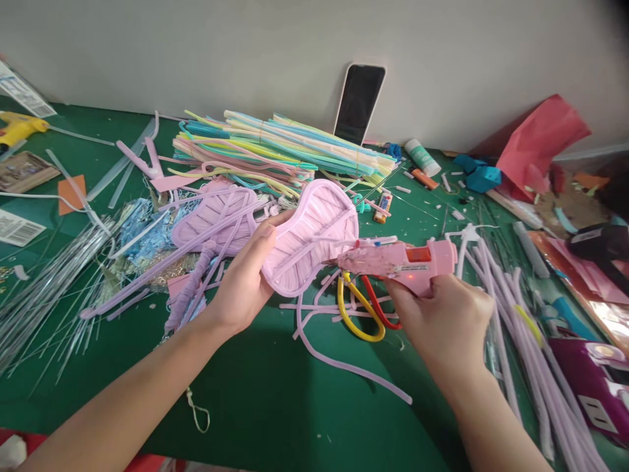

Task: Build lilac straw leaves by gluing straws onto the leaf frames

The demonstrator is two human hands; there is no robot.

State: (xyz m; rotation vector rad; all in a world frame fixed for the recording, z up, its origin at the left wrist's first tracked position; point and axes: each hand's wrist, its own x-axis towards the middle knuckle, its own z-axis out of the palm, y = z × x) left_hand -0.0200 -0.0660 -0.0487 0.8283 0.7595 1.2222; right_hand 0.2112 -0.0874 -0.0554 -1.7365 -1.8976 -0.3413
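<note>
My left hand (244, 280) grips a lilac, butterfly-wing-shaped piece (312, 239) made of fuzzy stems, with a rounded rim and strips across its face. In my right hand (445, 321) is a pink hot glue gun (381, 260), its handle wrapped by my fingers. The gun's nozzle points left, at the right edge of the wing piece; whether it touches, I cannot tell. Behind my left hand lies a second lilac wing piece (213, 223). Below the gun rest pliers (360, 331) with one yellow and one red handle. A loose lilac stem (339, 364) curves over the green table.
Bundled pastel pipe cleaners (275, 147) lie at the back, near a phone (361, 101) leaning on the wall. Thin wires (54, 288) spread at left, below a yellow glue gun (19, 130). Lilac stems (531, 354) and a purple box (590, 380) sit at right.
</note>
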